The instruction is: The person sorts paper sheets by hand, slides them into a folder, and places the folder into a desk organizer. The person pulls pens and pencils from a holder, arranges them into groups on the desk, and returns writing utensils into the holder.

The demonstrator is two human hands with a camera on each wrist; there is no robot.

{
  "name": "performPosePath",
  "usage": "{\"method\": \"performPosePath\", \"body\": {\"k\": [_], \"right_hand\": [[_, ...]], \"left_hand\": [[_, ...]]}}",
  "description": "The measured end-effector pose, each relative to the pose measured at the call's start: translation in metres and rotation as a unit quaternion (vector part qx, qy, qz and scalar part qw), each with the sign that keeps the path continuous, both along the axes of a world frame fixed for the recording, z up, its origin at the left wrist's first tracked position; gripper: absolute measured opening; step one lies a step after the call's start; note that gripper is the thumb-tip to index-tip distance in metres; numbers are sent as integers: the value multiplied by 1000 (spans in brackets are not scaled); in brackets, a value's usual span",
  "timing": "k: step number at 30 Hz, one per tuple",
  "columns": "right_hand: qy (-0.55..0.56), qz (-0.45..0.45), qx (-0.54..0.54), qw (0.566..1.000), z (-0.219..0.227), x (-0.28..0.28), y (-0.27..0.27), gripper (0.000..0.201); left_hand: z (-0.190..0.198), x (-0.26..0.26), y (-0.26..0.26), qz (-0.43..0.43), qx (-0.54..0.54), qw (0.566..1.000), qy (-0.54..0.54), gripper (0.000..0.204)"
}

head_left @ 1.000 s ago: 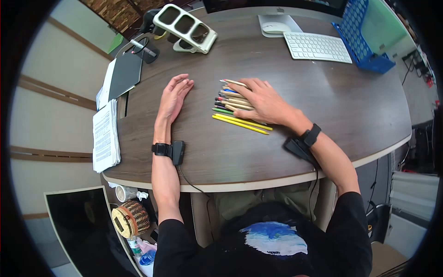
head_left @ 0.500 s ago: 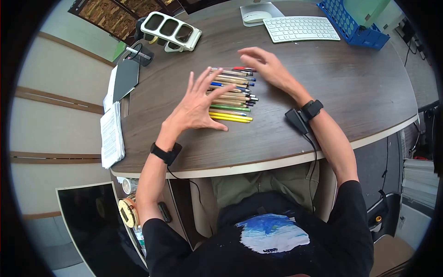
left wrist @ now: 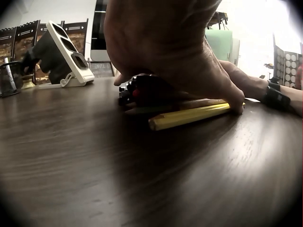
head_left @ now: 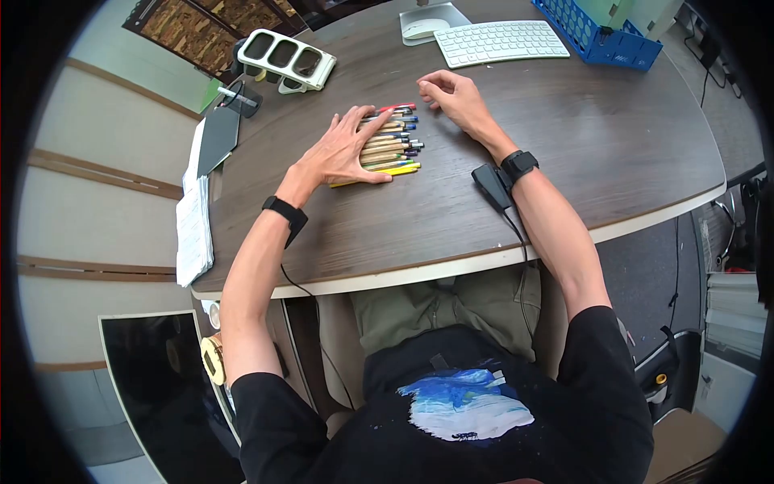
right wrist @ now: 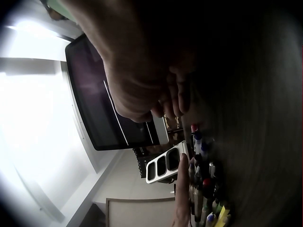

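Observation:
A row of pencils and pens (head_left: 392, 147) lies on the desk, mostly bare-wood barrels. Yellow pencils (head_left: 401, 170) are on the near side and a red pen (head_left: 397, 107) on the far side. My left hand (head_left: 337, 153) arches over the row's left part, fingers spread. Its thumb is at the yellow pencils, its fingers toward the far side; in the left wrist view the thumb tip meets the yellow barrel (left wrist: 189, 117). Just beyond the row's right end, my right hand (head_left: 458, 98) is held above the desk, fingers loosely bent around nothing. The palm hides part of the row.
At the back stand a white three-slot holder (head_left: 290, 60) and a mesh pen cup (head_left: 246, 101). A keyboard (head_left: 501, 43), a mouse (head_left: 425, 30) and a blue basket (head_left: 598, 42) are farther right. Papers (head_left: 194, 238) are stacked at the left edge.
The right hand has left the pencils and now hovers at their right. The left hand has come from the side onto the row, which looks straighter and closer together. The head view has shifted.

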State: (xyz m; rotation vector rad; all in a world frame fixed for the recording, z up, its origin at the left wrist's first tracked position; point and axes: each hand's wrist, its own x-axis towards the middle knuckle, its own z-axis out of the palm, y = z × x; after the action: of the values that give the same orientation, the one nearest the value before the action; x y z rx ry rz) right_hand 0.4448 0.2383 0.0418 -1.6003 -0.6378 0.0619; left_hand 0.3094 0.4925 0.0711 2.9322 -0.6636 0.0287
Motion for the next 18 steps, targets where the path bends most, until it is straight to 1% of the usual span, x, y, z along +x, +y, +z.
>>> {"method": "performPosePath", "body": {"k": [1,2,5,7,9,10,11,13,14,15,17,18], "right_hand": [[11,4,-17,1000,2,-2,-2,34],[21,9,-34,999,4,-3,-2,31],[7,10,-3,1000,0,0,0,35],[2,15,-7,1000,2,-2,-2,34],[11,12,-16,1000,0,-2,-2,33],[7,17,-15,1000,0,-1,-2,33],[11,20,-6,1000,0,0,-2,33],[13,29,4,999,-2,-1,-3,32],[16,29,3,999,-1,-2,-3,31],[19,29,2,999,0,-2,-3,31],[12,36,3,999,-2,0,-2,31],[8,38,-2,999,-3,1,-2,31]], "left_hand": [[3,-1,-1,13,5,1000,11,125],[2,0,-1,14,2,1000,-4,123],[-2,0,-5,51,-16,999,6,120],[-4,-4,-12,62,-8,998,-14,116],[-3,-12,-24,124,13,992,-17,112],[-3,-17,-29,132,35,990,-39,111],[0,-22,-36,138,37,989,-42,111],[5,-33,-48,205,13,979,-12,109],[6,-40,-54,205,21,978,-42,106],[1,-43,-57,211,24,976,-46,106],[-10,-48,-65,241,38,966,-88,102],[-11,-50,-69,234,55,964,-117,100]]}}
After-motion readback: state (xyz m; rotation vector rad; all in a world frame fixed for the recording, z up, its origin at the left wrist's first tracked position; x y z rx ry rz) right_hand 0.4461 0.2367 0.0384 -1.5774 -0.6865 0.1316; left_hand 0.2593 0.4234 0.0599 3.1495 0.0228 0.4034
